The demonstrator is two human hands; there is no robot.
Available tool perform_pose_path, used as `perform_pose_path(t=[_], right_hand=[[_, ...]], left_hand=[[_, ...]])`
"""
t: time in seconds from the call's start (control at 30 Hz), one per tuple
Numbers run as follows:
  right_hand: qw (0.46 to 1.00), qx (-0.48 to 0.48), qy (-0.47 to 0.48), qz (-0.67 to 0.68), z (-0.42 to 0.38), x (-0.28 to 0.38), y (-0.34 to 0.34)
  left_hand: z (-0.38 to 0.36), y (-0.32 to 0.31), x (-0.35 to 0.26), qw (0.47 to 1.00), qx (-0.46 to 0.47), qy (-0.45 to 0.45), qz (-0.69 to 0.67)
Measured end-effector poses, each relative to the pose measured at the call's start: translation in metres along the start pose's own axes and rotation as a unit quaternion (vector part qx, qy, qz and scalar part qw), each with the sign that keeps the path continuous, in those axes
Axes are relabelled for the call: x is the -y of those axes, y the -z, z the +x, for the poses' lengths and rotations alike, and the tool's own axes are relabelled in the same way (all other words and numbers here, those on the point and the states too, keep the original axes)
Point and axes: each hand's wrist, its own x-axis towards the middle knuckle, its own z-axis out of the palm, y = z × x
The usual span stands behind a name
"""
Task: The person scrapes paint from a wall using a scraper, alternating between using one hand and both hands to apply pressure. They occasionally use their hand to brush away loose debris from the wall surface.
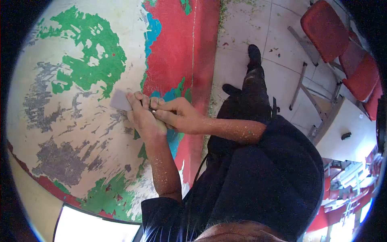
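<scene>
A scraper with a broad, pale flat blade lies against a patchy painted wall. My left hand is closed around it just behind the blade, fingers bent over the tool. Beside it, my right hand is closed on the handle end, where a small shiny metal bit shows between the hands. Most of the handle is hidden by my fingers. Bare whitish and grey scratched areas surround the blade, with green paint above it and red paint to the right. Pale flecks dot both forearms.
Paint chips are scattered on the tiled floor along the wall's foot. Red chairs and a white-topped table stand to the right. A bright white panel shows at the lower left.
</scene>
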Motion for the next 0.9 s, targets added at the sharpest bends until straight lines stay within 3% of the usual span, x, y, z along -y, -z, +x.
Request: perform_pose_path(t=[0.2, 0.43, 0.6, 0.7, 0.9], right_hand=[[0.993, -0.035, 0.045, -0.105, -0.006, 0.016, -0.001], [0.996, 0.02, 0.026, -0.085, -0.01, -0.008, -0.001], [0.999, 0.037, -0.031, -0.013, -0.017, 0.009, 0.0], [0.994, -0.026, 0.049, -0.089, -0.001, -0.004, -0.007], [0.98, -0.125, 0.08, -0.131, 0.001, -0.006, -0.01]], left_hand=[[0.001, 0.002, -0.007, 1.0, 0.009, -0.008, 0.005], [-0.006, 0.01, 0.0, 0.999, -0.036, -0.031, 0.006], [-0.011, 0.013, -0.001, 0.998, -0.001, -0.051, 0.024], [-0.004, 0.004, -0.007, 0.999, -0.007, -0.042, 0.028], [0.018, -0.007, -0.011, 0.996, 0.067, 0.002, 0.051]])
